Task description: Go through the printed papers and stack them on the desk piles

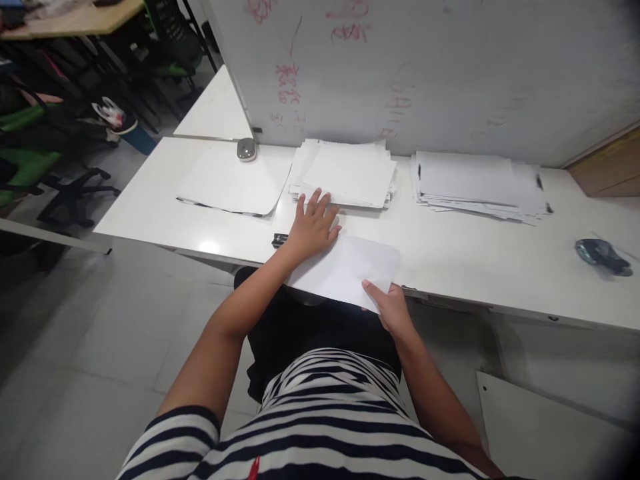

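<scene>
A white sheet of paper (345,267) lies at the desk's front edge, its near side sticking out over the edge. My right hand (393,303) pinches its near right corner, thumb on top. My left hand (314,227) rests with fingers spread at the sheet's far left corner, its fingertips close to a stack of paper (350,173). Partly hidden behind my left wrist is a small black object (280,240), perhaps a stapler. Further left, a few flat sheets (230,180) lie beside a dark rounded device (247,149).
Another paper stack (470,183) sits on the white desk (500,260) to the right, with a dark object in clear wrap (603,257) beyond it. A whiteboard (440,67) with red writing stands along the back. A brown box (607,163) is at the far right.
</scene>
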`<state>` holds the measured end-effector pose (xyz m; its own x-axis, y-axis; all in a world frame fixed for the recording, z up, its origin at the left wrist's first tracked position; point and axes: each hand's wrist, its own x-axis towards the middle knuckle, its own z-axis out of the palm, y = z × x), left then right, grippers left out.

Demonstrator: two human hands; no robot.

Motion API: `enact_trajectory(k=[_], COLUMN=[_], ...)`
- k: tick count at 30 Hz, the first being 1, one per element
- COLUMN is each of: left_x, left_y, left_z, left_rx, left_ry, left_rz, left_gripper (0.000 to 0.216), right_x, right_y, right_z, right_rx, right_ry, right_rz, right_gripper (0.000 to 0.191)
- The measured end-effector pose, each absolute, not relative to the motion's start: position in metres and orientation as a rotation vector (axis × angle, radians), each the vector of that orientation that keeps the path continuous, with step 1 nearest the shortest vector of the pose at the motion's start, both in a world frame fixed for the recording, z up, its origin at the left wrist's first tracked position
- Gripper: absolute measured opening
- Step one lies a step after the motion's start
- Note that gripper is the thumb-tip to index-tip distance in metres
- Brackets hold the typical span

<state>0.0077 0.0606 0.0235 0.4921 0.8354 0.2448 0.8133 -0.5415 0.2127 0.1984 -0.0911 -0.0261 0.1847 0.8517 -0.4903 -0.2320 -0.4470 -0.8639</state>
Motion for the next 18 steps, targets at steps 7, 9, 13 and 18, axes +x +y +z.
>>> enact_trajectory(k=[7, 9, 13, 18], left_x=[0.0071, 0.0059, 0.0031, 0.0030], left_y=[0.0619, 0.0632, 0.0655, 0.0669], left_z=[0.0263, 0.0255, 0.0258, 0.0271], left_rx=[2.616, 2.628, 2.678, 2.680], left_ry=[1.488, 1.499, 1.480, 1.468], left_rz=[0.455, 0.446, 0.428, 0.398], left_gripper=[0.046, 0.047, 0.047, 0.048], right_x=[0.1983, 0.1981, 0.1977, 0.1986], right_y=[-0.0857, -0.0843, -0.0824, -0.0836], right_z=[-0.0320, -0.0334, -0.0339, -0.0304], right_rx=[-1.454, -1.448, -1.424, -1.467], right_ry=[-0.645, -0.655, -0.628, -0.599], right_rz=[1.440, 1.411, 1.396, 1.434], right_gripper=[0.039, 0.040, 0.041, 0.043])
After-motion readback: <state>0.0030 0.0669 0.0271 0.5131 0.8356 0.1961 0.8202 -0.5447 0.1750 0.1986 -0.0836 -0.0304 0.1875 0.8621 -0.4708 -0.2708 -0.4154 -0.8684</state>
